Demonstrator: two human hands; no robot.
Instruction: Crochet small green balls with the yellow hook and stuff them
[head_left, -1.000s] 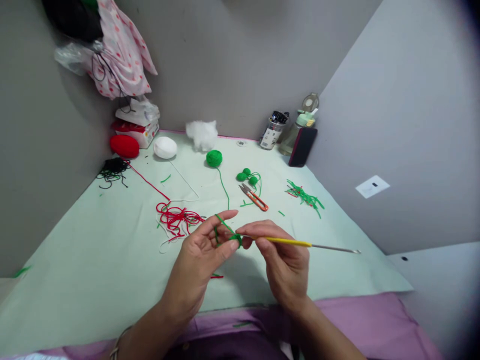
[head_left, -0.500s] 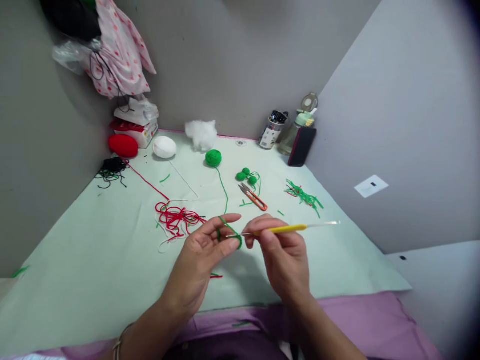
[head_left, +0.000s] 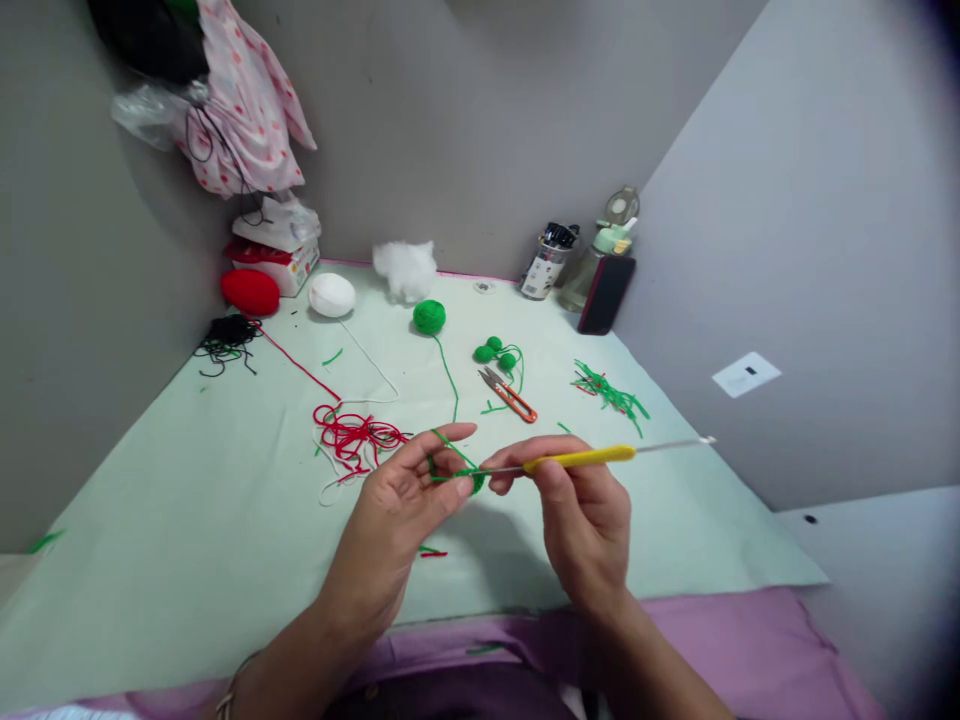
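Note:
My right hand [head_left: 577,510] is closed on a crochet hook [head_left: 581,458] with a yellow handle and a metal tip at each end. The hook's left end is at a small piece of green crochet [head_left: 478,482]. Between thumb and fingers, my left hand [head_left: 401,510] pinches that piece. Green yarn [head_left: 453,378] loops over the left index finger and runs back to a green yarn ball [head_left: 429,317]. Beyond my hands lie orange-handled thread snips [head_left: 508,395] and several small green balls [head_left: 484,353] with yarn tails.
A tangle of red yarn [head_left: 356,435] lies left, with a red ball [head_left: 251,292] and a white ball [head_left: 331,296] behind. Green scraps [head_left: 611,390] lie right. White stuffing [head_left: 406,270], a pen holder [head_left: 545,265], a bottle [head_left: 585,270] and a phone [head_left: 606,295] stand along the back.
My right hand has moved a little right with the crochet hook, its left tip drawn back toward the green piece. My left hand stays nearly in place.

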